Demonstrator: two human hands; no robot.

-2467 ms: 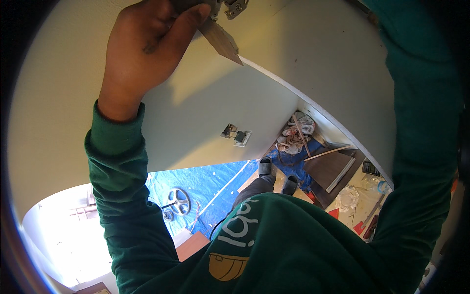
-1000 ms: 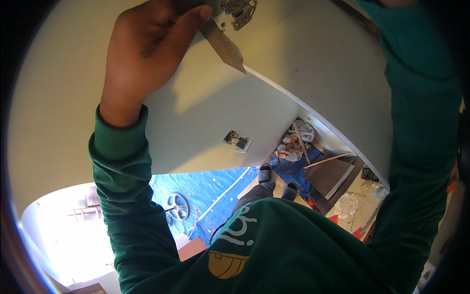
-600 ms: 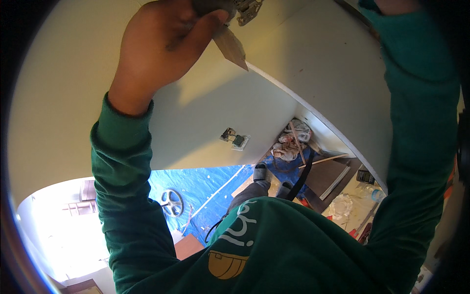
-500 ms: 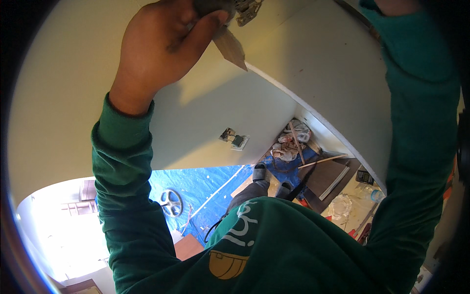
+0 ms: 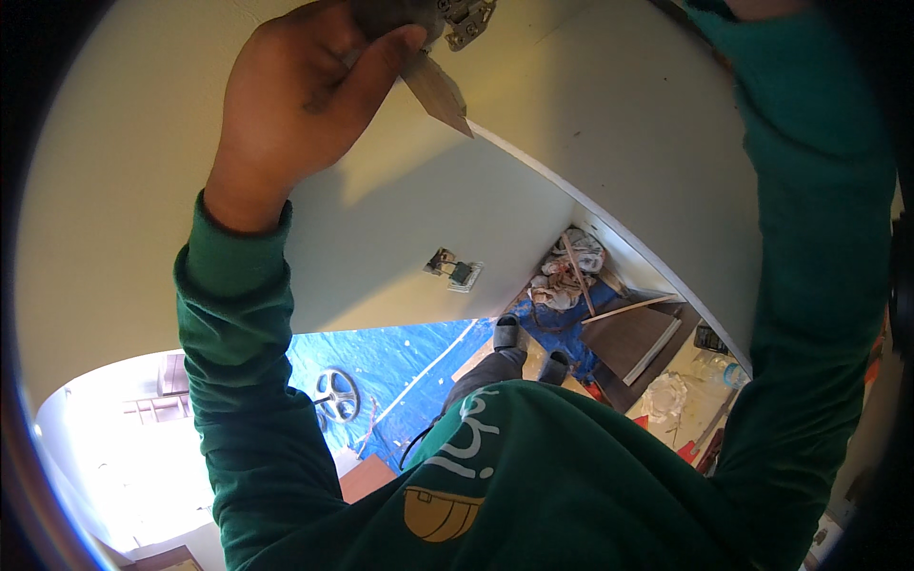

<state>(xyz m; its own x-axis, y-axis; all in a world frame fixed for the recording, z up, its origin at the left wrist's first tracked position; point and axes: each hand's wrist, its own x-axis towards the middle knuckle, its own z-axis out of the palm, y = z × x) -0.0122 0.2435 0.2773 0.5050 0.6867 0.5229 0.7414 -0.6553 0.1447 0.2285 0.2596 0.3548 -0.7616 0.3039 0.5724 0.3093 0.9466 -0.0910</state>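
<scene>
My left hand (image 5: 305, 105) is raised at the top of the view, fingers closed around a tan wedge-shaped piece (image 5: 438, 90) whose point sticks out to the right. It sits just below a metal hinge (image 5: 466, 19) on a pale door panel (image 5: 400, 219). A second hinge (image 5: 455, 271) is fixed lower on the same panel. My right arm in a green sleeve (image 5: 809, 238) reaches up along the right side. Only a sliver of my right hand (image 5: 762, 8) shows at the top edge; what it holds is hidden.
A second pale panel (image 5: 628, 124) meets the door at an edge running down to the right. Far below lie a blue tarp (image 5: 400, 362), a small wheel-shaped object (image 5: 335, 395), a heap of rags (image 5: 562, 276), brown boards (image 5: 628, 333) and my feet (image 5: 509, 335).
My left hand with the wedge has shifted slightly up and right against the panel near the upper hinge. The right arm stays raised.
</scene>
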